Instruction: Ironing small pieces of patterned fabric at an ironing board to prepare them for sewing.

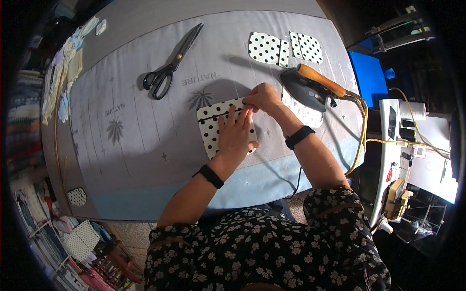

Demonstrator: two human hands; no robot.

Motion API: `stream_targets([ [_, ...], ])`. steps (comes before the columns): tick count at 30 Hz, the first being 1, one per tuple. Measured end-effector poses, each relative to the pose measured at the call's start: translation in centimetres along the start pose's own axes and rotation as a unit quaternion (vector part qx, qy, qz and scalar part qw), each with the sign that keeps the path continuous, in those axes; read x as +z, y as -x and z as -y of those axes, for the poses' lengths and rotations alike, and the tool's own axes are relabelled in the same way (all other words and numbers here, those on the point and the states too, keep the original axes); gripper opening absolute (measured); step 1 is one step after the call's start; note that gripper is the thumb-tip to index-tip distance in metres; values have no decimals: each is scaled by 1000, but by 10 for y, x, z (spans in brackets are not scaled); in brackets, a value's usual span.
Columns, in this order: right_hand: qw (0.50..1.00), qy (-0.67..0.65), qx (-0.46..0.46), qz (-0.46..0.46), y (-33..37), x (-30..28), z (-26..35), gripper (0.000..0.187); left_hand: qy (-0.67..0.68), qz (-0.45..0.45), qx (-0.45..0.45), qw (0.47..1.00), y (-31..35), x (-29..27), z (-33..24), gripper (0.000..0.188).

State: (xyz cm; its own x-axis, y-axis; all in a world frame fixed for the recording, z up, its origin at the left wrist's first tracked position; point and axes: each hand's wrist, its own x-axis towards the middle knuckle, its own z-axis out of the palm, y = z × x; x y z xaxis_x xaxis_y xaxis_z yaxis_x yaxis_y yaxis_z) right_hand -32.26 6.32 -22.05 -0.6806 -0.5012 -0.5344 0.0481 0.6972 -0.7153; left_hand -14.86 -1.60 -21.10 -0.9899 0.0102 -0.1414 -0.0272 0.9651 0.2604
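A white fabric piece with black dots (209,135) lies on the padded grey table, with a dark trim line running across it near its far edge. My left hand (234,136) rests flat on this piece, fingers stretched toward the far edge and thumb out to the right. At its far right corner, my right hand (263,98) is closed in a pinch on the fabric edge; the fingertips partly hide that corner. Just right of my right hand stands an iron (310,87) with a wooden handle, on top of another dotted fabric piece (307,115).
Large black scissors (171,68) lie at the far left of the dotted piece. Two more dotted pieces (264,48) are at the back right. The iron's yellow cord (363,131) hangs over the right edge near a sewing machine (388,145). Fabric scraps (65,72) line the left edge.
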Motion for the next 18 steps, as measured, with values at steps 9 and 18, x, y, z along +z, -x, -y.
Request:
stream_targets([
  [9, 987, 41, -139, -68, 12, -2, -12, 15, -18, -10, -4, 1000, 4, 9, -2, 110],
  [18, 963, 95, -143, -208, 117, 37, -27, 13, 179, -191, 15, 965, -43, -26, 51, 23],
])
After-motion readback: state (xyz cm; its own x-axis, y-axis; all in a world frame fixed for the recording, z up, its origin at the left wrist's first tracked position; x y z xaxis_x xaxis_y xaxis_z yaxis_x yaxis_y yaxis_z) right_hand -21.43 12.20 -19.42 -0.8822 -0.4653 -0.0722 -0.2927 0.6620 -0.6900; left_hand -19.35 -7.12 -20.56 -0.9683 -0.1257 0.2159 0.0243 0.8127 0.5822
